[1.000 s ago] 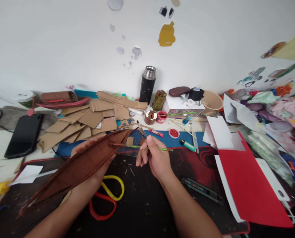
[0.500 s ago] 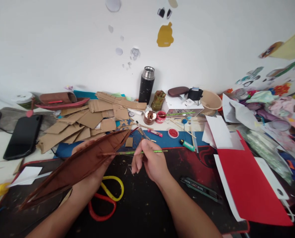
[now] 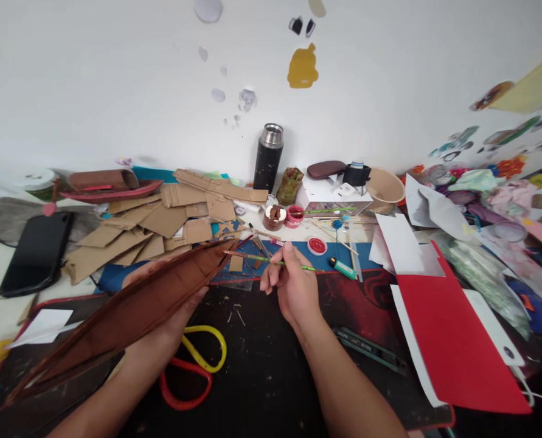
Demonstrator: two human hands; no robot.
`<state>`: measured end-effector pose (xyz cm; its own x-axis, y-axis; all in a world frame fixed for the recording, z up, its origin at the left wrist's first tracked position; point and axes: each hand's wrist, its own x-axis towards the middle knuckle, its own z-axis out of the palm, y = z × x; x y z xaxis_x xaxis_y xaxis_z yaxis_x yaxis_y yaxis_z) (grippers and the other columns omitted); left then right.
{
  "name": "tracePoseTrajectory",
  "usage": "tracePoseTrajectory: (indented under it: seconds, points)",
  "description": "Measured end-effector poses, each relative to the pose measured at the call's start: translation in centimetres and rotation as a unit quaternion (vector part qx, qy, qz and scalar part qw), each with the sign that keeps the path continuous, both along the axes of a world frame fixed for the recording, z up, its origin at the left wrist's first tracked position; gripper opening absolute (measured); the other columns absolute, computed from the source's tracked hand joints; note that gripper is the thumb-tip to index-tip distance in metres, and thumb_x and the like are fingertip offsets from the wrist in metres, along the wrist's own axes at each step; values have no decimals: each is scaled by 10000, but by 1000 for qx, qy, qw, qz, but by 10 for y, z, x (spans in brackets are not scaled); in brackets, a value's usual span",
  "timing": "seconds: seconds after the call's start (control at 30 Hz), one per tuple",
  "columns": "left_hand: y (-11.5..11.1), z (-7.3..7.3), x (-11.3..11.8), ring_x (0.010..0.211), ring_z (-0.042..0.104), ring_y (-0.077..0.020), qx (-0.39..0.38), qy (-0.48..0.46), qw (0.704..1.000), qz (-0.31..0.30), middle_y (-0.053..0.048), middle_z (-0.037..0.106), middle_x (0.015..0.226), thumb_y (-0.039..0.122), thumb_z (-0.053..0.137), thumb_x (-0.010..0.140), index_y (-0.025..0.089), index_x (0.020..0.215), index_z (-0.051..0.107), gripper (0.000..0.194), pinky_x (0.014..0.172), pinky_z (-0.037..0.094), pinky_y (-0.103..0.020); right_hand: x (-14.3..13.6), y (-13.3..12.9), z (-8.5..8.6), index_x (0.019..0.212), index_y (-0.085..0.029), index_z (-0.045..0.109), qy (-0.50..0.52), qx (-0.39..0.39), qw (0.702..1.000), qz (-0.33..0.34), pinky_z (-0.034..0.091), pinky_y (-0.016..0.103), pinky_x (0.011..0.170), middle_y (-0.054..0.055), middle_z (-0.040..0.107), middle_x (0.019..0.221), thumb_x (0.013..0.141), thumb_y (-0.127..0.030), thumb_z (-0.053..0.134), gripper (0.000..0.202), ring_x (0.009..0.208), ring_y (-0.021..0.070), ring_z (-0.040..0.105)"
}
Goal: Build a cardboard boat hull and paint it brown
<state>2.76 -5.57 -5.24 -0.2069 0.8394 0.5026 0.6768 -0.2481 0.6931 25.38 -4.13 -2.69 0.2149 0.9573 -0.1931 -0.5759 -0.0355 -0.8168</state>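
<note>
A long brown model boat hull (image 3: 138,307), pointed at both ends, is tilted over the left of the mat. My left hand (image 3: 170,325) is closed around it from beneath, thumb on the near side; most of the fingers are hidden behind it. My right hand (image 3: 293,274) pinches a thin green-handled paintbrush (image 3: 257,257), whose bristle tip is at the hull's upper right end. Behind the hands stand an open jar of brown paint (image 3: 275,217) and a jar of red paint (image 3: 294,216), with a red-smeared lid (image 3: 317,246) in front.
Scissors with red and yellow handles (image 3: 186,385) lie under my left forearm, a utility knife (image 3: 370,350) right of my right wrist. Cardboard scraps (image 3: 129,231), a red-and-pink boat (image 3: 115,193), a phone (image 3: 36,252), a black flask (image 3: 268,159), a lighter (image 3: 342,267) and red paper (image 3: 462,340) surround them.
My right hand has moved right and slightly up, and the brush tip has gone from the hull's middle to its upper right end. The hull has shifted slightly left and down.
</note>
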Motion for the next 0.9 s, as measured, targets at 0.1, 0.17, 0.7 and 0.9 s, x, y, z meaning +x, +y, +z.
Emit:
tracePoseTrajectory:
  seconds: [0.1,0.17,0.7,0.9]
  points:
    - [-1,1,-1,1186,680,-356,-4,1,1000,-13,-91,722,1262,756,766,874,281,1312,715,648,1237,434,-648,4,3,0,732,-204,667,-14,-6,1000,-12,415,208,356,-66,534,436,830,-744,869,585,365,147,589]
    - [-2,1,-2,1220,676,-354,-2,-11,1000,-22,-88,716,1279,714,805,863,286,1338,701,648,1222,466,-624,7,5,1,732,-206,661,-22,-8,999,-32,414,209,363,-68,533,439,826,-742,872,583,373,144,587]
    - [-5,0,-8,1231,676,-345,-12,-12,1000,-10,-99,678,1319,617,834,871,263,1404,623,674,1189,513,-569,9,5,1,750,-217,647,-22,-6,999,-41,412,217,378,-71,530,456,820,-738,875,573,391,145,595]
    - [1,-1,-4,1308,653,-415,-54,-29,998,4,-114,697,1302,652,844,827,237,1310,669,660,1238,454,-647,3,4,-1,739,-211,643,-17,-14,1000,-5,388,216,356,-71,513,438,794,-777,869,611,369,149,583]
